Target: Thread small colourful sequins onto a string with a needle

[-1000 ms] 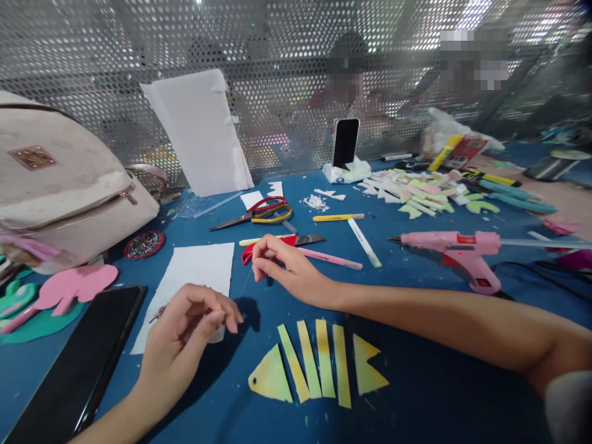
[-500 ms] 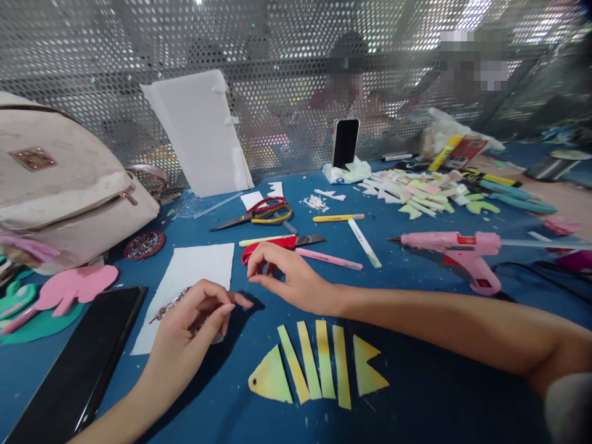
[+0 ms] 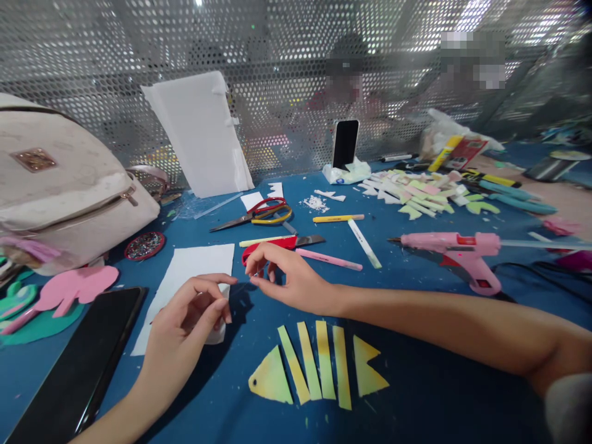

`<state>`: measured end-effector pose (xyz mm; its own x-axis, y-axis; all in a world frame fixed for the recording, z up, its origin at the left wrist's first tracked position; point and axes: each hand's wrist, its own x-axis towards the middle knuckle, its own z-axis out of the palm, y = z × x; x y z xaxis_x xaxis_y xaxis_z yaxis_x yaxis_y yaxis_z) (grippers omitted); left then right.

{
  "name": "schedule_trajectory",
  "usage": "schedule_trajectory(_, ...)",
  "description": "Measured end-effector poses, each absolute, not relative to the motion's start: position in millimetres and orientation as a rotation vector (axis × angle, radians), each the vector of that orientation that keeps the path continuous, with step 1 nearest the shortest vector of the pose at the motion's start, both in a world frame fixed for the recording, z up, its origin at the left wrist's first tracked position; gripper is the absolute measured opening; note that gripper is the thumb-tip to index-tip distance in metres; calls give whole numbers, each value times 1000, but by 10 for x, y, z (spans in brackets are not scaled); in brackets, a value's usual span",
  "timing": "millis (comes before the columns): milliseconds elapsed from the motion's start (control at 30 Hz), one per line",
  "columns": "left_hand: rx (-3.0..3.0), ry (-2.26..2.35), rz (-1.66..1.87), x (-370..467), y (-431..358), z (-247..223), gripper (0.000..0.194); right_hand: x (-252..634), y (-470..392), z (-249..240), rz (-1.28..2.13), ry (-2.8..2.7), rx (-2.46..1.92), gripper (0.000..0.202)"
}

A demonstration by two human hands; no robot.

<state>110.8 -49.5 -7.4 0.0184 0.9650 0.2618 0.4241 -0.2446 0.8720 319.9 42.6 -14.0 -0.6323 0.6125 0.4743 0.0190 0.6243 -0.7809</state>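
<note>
"What changed?"
"The left hand's (image 3: 178, 327) pointing finger has lifted, so it points at the right hand (image 3: 293, 280), just behind the cut-up fish (image 3: 325, 357) on the tabletop (image 3: 439, 382)."
"Holding anything?"
"Both hands' fingers are half curled. I can't tell."

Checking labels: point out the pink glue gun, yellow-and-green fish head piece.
pink plastic glue gun (image 3: 456, 242): head view, barrel body
yellow-and-green flat fish head piece (image 3: 274, 377): head view, middle

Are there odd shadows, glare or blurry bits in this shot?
In the head view, the left hand casts a dark shadow on the blue table; glare streaks the black slab's edge; blocky patches cover bits behind the perforated panel; the backpack looks stretched.
</note>
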Motion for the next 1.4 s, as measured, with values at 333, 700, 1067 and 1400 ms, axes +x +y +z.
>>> schedule_trajectory(333,1971,1415,1374,1071,-468,-107,11,3204,451,-119,719,-2290,-449,9)
schedule_trajectory(700,1922,1408,1256,1050,-478,-131,11,3197,486,-134,748,-2359,-232,10)
schedule_trajectory(1067,2056,1573,912,762,-255,46,14,3201,430,-113,951,-2156,-429,5)
schedule_trajectory(1400,2219,1438,769,655,-96,-154,20,3189,429,-124,1029,-2161,-441,6)
